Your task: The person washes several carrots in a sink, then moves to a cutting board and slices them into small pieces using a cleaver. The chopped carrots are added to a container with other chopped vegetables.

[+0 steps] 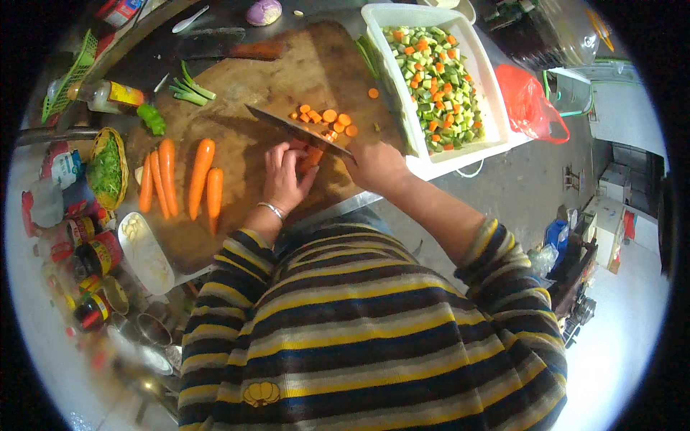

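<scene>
My right hand grips a kitchen knife, its blade pointing up and left over the wooden cutting board. Under my left hand lies a carrot, held against the board with the blade across its far end. Cut carrot rounds lie just beyond the blade. Several whole peeled carrots rest on the board left of my left hand. A white plastic tub at the right holds diced green vegetable and carrot pieces.
A cleaver with a wooden handle lies at the board's far edge, near a turnip. Green stalks, a green pepper piece, a basket of greens and a white dish of garlic are left. A red plastic bag sits beyond the tub.
</scene>
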`<state>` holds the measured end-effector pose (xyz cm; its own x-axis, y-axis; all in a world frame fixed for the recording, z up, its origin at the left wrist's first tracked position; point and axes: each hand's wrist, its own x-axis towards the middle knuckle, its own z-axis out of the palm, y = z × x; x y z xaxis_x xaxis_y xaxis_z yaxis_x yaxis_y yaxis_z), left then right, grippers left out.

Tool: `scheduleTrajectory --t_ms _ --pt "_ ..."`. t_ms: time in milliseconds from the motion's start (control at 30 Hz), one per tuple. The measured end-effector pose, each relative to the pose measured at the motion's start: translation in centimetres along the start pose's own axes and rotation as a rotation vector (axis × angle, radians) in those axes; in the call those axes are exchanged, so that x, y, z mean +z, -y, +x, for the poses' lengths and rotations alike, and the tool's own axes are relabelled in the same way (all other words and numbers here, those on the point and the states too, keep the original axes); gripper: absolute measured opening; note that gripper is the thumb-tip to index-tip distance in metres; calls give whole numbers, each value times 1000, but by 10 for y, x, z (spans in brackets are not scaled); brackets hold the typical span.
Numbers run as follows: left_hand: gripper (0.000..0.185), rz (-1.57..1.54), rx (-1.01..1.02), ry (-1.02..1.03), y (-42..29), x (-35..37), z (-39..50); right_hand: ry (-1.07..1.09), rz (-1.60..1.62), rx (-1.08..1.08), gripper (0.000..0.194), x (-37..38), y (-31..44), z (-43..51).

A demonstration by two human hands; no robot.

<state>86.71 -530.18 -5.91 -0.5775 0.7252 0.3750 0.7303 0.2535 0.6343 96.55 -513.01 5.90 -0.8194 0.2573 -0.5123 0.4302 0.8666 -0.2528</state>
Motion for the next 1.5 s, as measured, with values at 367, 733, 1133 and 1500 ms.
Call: scheduleTrajectory --t_ms 367,733,1133,1500 --pt "31 -14 -31 18 -2 -1 0 47 67 37 28 0 9 14" --pt "30 37 -83 82 -2 -2 -8 32 6 -16 28 8 2 -18" --pt "28 11 -85 35 -4 -11 -14 -11 34 -42 23 5 9 -22" --pt "26 -18 -69 14 -1 -6 -15 -2 142 -50 31 17 19 36"
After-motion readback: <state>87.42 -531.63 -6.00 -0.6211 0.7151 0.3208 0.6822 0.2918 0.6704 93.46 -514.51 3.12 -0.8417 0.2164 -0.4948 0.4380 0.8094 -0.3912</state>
